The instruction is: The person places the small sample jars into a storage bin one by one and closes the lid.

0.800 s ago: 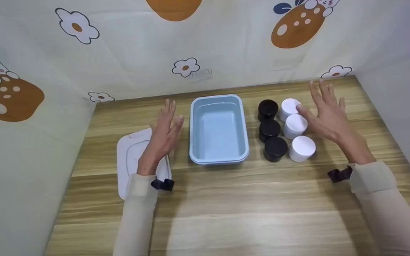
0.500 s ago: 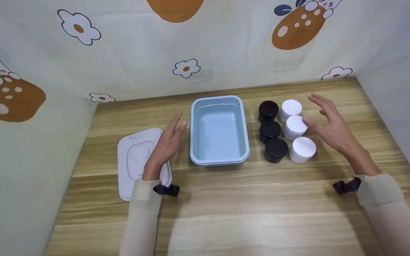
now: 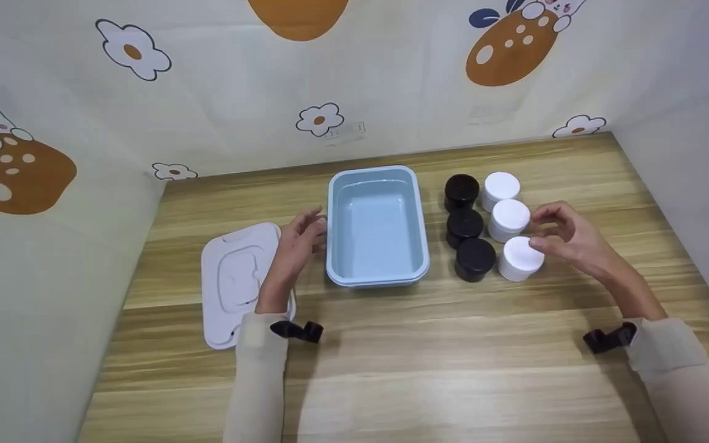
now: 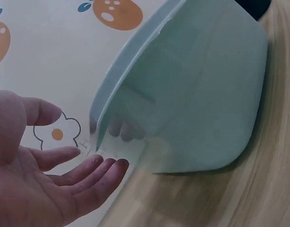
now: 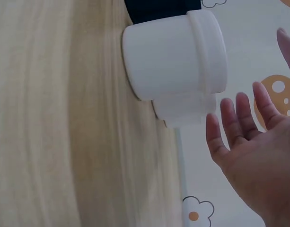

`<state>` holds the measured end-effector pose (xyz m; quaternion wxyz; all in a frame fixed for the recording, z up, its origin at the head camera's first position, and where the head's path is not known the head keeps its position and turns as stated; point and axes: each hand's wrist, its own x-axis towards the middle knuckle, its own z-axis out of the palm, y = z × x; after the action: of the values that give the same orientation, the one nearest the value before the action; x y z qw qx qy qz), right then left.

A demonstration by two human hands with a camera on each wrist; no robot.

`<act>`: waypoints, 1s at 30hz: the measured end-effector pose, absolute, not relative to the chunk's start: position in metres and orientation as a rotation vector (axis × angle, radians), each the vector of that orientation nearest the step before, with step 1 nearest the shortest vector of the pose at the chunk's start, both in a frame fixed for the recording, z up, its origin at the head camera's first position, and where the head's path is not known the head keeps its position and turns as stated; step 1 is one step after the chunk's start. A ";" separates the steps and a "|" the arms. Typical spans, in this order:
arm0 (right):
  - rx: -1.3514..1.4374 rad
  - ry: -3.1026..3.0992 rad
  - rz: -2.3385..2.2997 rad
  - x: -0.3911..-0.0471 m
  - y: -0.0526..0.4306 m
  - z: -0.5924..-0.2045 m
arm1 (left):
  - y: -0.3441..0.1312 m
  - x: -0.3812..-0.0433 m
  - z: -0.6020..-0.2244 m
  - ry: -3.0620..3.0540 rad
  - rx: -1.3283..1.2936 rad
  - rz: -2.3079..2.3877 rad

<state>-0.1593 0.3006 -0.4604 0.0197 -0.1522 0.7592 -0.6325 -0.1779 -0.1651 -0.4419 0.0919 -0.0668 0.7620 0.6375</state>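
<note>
A light blue plastic tub [image 3: 378, 234] stands in the middle of the table. My left hand [image 3: 293, 252] is at its left side, fingers loosely bent beside the rim; in the left wrist view the fingertips [image 4: 118, 165] are close to the tub wall [image 4: 206, 94], and contact is hard to tell. To the tub's right stand three white lidded jars [image 3: 521, 257] and three black jars [image 3: 475, 257] in two columns. My right hand [image 3: 579, 243] hovers right of the nearest white jars, thumb and fingers apart. In the right wrist view its fingers [image 5: 237, 118] hold nothing near a white jar [image 5: 168, 56].
A white lid [image 3: 231, 289] lies flat left of the tub, partly under my left forearm. Patterned cloth walls [image 3: 225, 92] bound the wood-grain table [image 3: 428, 363] at the back and sides. Dark camera straps [image 3: 296, 331] are on both wrists.
Both hands have come down and nearer: the left moved right toward the tub's side, the right down beside the white jars, its fingers now more bent. Tub and jars stayed put.
</note>
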 end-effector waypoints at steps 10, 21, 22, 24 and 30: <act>-0.475 2.420 -1.682 -0.150 0.304 -0.469 | -0.156 -0.182 -0.442 2.329 -0.285 1.758; -0.560 2.416 -1.578 -0.148 0.305 -0.481 | -0.161 -0.183 -0.448 2.270 -0.268 1.831; -0.568 2.403 -1.586 -0.148 0.305 -0.482 | -0.161 -0.183 -0.447 2.264 -0.262 1.828; -0.583 2.381 -1.605 -0.149 0.305 -0.483 | -0.164 -0.183 -0.447 2.242 -0.244 1.826; -0.591 2.382 -1.599 -0.149 0.308 -0.486 | -0.170 -0.183 -0.447 2.171 -0.178 1.831</act>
<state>-0.1488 0.3079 -0.4856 0.1059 -0.2006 0.8087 -0.5427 -0.1832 -0.1698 -0.4471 0.1472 -0.0620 0.7546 0.6364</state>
